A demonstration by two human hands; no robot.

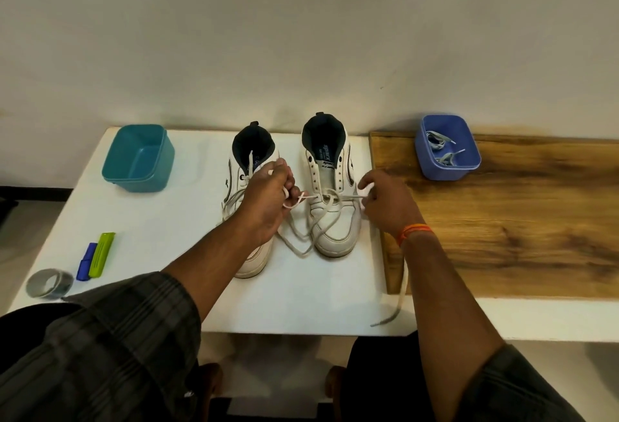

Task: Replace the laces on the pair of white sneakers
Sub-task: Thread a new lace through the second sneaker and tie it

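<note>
- Head view, looking down at a white table [160, 227] set against a pale wall.
- 2 white sneakers stand side by side near the table's far edge, heels toward the wall, toes toward the person.
- The left sneaker [249, 167] is partly covered by the left forearm; its lace runs loose from the upper eyelets.
- The right sneaker [331, 207] is threaded only through its lowest eyelets, and slack loops of its cream lace [301, 237] lie on the table between the 2 shoes.
- The left hand [268, 197] is curled around one end of that lace, between the 2 sneakers.
- The right hand [385, 203] pinches the other end just beside the right sneaker's outer side; an orange band circles its wrist.
- A length of lace [392, 314] trails to the table's near edge.
- A teal tub [139, 158] sits by the far left corner.
- A blue tub [447, 146] holding grey laces [442, 150] rests on a wooden board [519, 220] over the table's right part.
- Near the left edge lie a green clip [102, 254], a blue clip [86, 262] and a roll of grey tape [49, 283].
</note>
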